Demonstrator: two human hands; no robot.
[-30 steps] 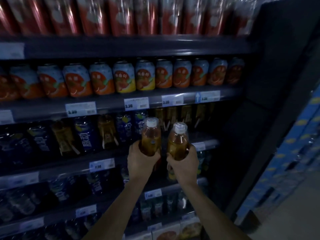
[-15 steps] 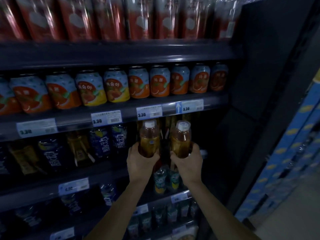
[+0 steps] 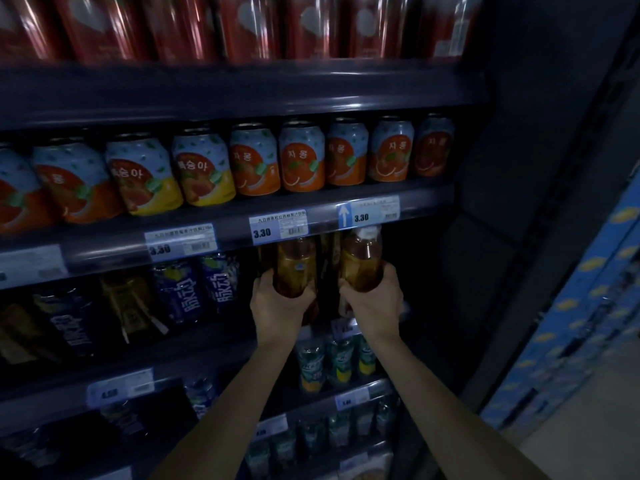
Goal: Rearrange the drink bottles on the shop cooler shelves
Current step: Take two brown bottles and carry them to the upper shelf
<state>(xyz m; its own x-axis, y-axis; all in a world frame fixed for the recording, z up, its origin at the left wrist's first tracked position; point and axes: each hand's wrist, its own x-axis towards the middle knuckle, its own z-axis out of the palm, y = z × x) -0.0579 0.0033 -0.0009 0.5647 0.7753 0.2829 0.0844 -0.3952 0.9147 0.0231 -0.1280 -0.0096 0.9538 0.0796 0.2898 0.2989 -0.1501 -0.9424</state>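
Gripping one amber drink bottle each, both hands are up at the cooler's third shelf from the top. The left hand [image 3: 280, 308] is wrapped tight round the lower body of the left bottle [image 3: 297, 266], fingers curled behind it; the right hand [image 3: 374, 303] is closed the same way on the right bottle [image 3: 362, 259]. Two bottles, then, both upright, long axes vertical, caps pointing up. The right bottle's white cap sits just under the 3.30 price tag [image 3: 375, 211] with the blue arrow; the left bottle's top is hidden behind the shelf edge [image 3: 104, 251] carrying that tag. The bottles stand near each other but apart, with dark cartons between them.

Above that tag, nine fruit cans [image 3: 301, 155] show in a row, all upright, the leftmost cut by the frame. Left of the tag and lower, two blue bottles [image 3: 220, 282] stand beside yellowish cartons [image 3: 130, 303]. Below the tag, under the hands, three green-labelled bottles [image 3: 341, 360] stand upright. On the top shelf, red cans [image 3: 249, 26] line up, blurred, so no firm count. Far right of the tag, blue stacked boxes [image 3: 581, 323] run down the aisle.
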